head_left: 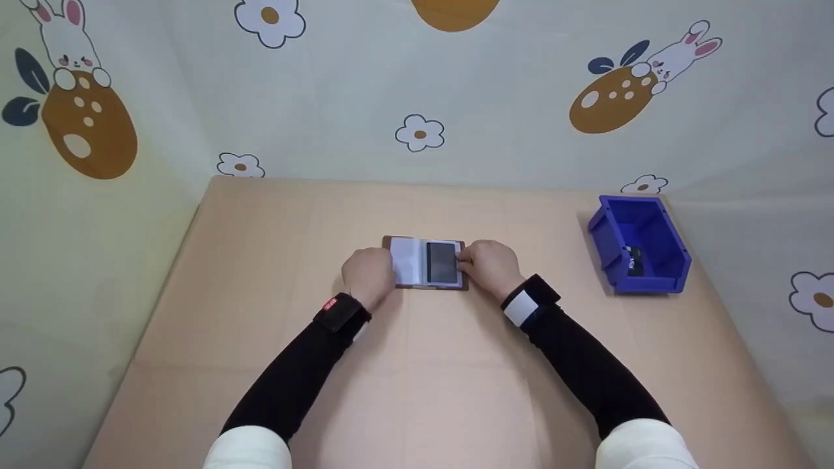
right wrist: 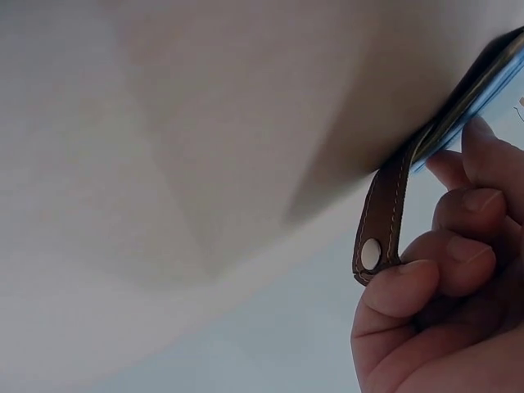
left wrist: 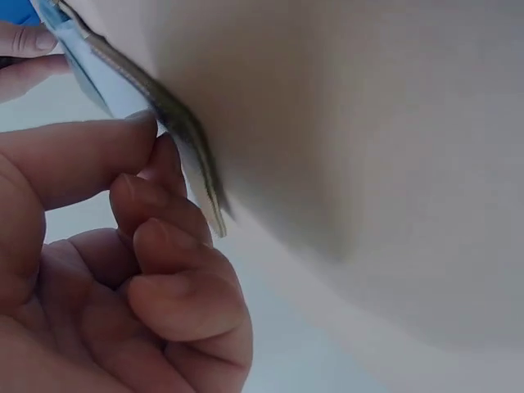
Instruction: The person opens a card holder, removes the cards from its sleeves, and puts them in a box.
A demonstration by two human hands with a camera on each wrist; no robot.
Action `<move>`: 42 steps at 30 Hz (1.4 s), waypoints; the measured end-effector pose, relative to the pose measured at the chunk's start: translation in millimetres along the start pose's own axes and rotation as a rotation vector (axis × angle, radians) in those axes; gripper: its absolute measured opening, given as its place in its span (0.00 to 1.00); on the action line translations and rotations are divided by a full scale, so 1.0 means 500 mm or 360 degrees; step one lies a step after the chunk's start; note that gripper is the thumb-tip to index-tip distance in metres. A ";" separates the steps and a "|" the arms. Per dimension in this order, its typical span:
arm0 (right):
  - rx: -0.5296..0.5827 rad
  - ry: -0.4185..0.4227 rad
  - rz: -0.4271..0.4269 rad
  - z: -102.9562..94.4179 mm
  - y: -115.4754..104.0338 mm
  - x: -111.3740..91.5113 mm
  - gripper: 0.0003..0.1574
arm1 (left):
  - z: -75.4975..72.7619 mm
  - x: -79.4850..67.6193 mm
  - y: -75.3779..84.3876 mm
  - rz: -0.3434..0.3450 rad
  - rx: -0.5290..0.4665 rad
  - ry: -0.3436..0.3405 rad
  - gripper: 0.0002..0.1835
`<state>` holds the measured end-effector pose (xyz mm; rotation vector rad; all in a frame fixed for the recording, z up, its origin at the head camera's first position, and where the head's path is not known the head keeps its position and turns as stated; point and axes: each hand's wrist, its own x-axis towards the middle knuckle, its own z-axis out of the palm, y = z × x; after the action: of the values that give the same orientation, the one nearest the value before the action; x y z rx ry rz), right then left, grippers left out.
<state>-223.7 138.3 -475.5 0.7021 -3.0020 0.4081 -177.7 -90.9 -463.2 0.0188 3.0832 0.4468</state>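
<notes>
A brown card holder [head_left: 405, 262] lies open on the table, with clear plastic sleeves inside. A dark card [head_left: 442, 263] is in the sleeve on its right side. My left hand [head_left: 369, 277] pinches the left cover between thumb and index finger, the other fingers curled below it in the left wrist view. On the opposite side, my right hand [head_left: 493, 267] holds the right edge, thumb beside the dark card. A brown strap [right wrist: 381, 214] with a metal snap hangs from the holder, close to the right hand's curled fingers. Their exact grip is partly hidden.
A blue plastic bin [head_left: 645, 284] stands at the table's right back, with a small black item [head_left: 634, 260] inside. The beige table [head_left: 273, 228] meets a patterned cloth backdrop [head_left: 508, 117] behind and at both sides.
</notes>
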 end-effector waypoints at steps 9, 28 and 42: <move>0.0002 0.0021 -0.0015 0.000 -0.002 0.000 0.11 | -0.012 0.018 0.049 0.0030 -0.0116 0.0043 0.10; 0.0022 -0.0035 0.0058 0.002 0.004 0.000 0.11 | 0.033 0.033 0.083 -0.0047 -0.0339 -0.0091 0.12; 0.0033 -0.0048 0.0028 0.002 0.000 0.000 0.09 | 0.032 0.028 0.088 -0.0096 -0.0329 -0.0164 0.07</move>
<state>-223.7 138.1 -476.6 0.6899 -3.0384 0.4343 -190.9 -44.0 -466.2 -0.0539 2.9122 0.7342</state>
